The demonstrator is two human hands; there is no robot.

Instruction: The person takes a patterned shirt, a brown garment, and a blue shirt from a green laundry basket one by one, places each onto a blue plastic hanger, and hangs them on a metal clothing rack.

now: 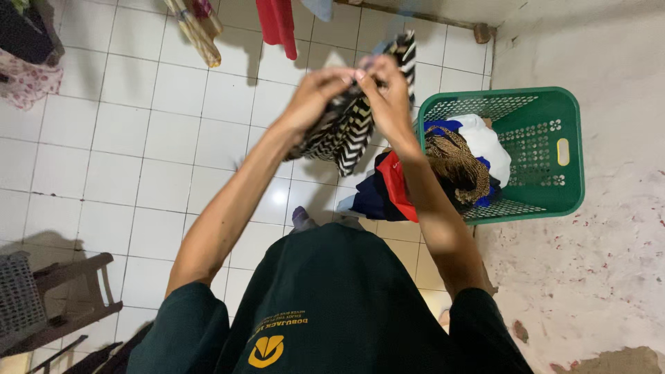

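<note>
Both my hands are raised in front of me, holding a black-and-white zigzag-striped garment (352, 128) that hangs down between them. My left hand (315, 97) grips its upper edge with closed fingers. My right hand (389, 90) pinches the same edge right beside it, so the fingertips almost touch. Below and to the right stands a green plastic laundry basket (564, 111) on the floor. It holds a pile of clothes: white, blue, a brown patterned piece (454, 161), and dark and red pieces (393, 183) spilling over its left rim.
The floor is white tile (138, 152), with rough stained concrete (596, 277) on the right. A wooden chair (66, 294) stands at lower left. Hanging clothes, one red (277, 24), dangle at the top. A patterned cloth (24, 79) lies at upper left.
</note>
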